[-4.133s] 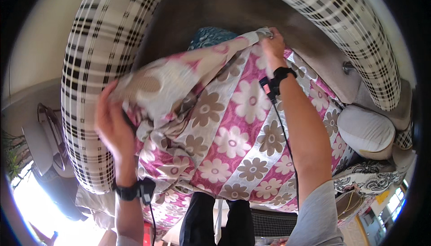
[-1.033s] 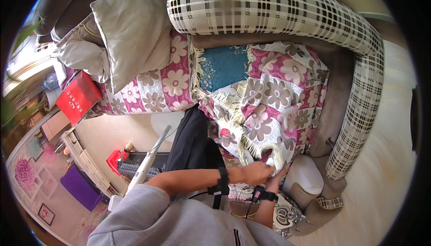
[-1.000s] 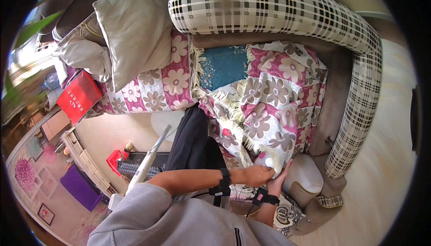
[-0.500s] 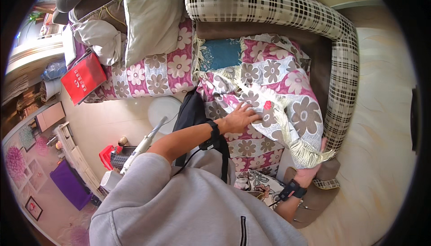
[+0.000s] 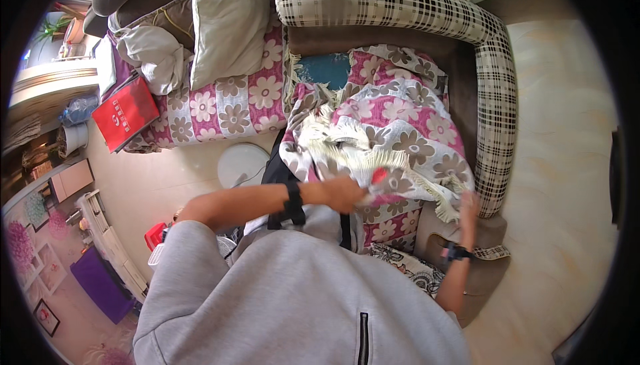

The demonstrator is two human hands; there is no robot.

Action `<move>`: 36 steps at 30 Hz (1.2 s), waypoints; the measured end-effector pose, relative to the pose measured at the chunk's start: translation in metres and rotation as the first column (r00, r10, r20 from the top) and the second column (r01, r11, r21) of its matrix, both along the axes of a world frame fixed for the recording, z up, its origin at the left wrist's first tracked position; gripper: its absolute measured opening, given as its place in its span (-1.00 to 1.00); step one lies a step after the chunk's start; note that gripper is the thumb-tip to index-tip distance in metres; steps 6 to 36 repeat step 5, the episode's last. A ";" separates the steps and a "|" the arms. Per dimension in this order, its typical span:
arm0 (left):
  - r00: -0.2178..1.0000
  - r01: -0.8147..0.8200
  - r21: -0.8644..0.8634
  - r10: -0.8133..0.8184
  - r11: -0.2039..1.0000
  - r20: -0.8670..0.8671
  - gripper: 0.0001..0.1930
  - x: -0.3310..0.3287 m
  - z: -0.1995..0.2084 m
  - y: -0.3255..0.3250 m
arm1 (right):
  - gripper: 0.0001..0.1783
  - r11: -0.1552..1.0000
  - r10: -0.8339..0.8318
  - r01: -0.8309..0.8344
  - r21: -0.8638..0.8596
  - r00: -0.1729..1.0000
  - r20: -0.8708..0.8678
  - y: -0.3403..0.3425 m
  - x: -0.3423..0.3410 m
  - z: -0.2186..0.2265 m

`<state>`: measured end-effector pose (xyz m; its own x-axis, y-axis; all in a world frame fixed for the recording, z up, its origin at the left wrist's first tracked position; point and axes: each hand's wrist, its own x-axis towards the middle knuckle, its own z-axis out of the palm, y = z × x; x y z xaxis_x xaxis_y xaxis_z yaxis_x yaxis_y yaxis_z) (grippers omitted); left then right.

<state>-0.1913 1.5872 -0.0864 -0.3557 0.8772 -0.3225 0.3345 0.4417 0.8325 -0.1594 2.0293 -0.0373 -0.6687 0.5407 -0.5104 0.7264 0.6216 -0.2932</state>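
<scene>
A fringed sofa cover with pink, white and grey-brown flowers lies bunched over the corner of the sofa. My left hand, blurred by motion, is closed at the cover's near edge, beside a small red patch. At the fringed right corner of the cover, my right hand grips its edge, with the fingers partly hidden. Cream fringe runs in a tangled line across the middle of the cloth. A teal patch of seat shows beyond the cover.
A plaid bolster-like backrest curves around the far and right sides. Grey-white pillows and a red bag rest on the left seat. A round white stool stands on the floor, and a patterned cushion lies near my right forearm.
My left hand has drawn nearer and slightly left, closing from spread fingers. The cover's fringe now lies folded across the middle. My right hand has moved up a little with the corner.
</scene>
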 end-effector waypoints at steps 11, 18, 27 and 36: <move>0.963 0.263 0.166 -0.269 0.951 0.018 -0.43 0.058 0.008 0.058 | 0.00 0.332 -0.063 0.540 -0.774 0.831 0.552 -0.164 0.054 -0.136; 0.963 0.263 0.166 -0.269 0.951 0.018 -0.43 0.058 0.008 0.058 | 0.00 0.332 -0.063 0.540 -0.774 0.831 0.552 -0.164 0.054 -0.136; 0.963 0.263 0.166 -0.269 0.951 0.018 -0.43 0.058 0.008 0.058 | 0.00 0.332 -0.063 0.540 -0.774 0.831 0.552 -0.164 0.054 -0.136; 0.963 0.263 0.166 -0.269 0.951 0.018 -0.43 0.058 0.008 0.058 | 0.00 0.332 -0.063 0.540 -0.774 0.831 0.552 -0.164 0.054 -0.136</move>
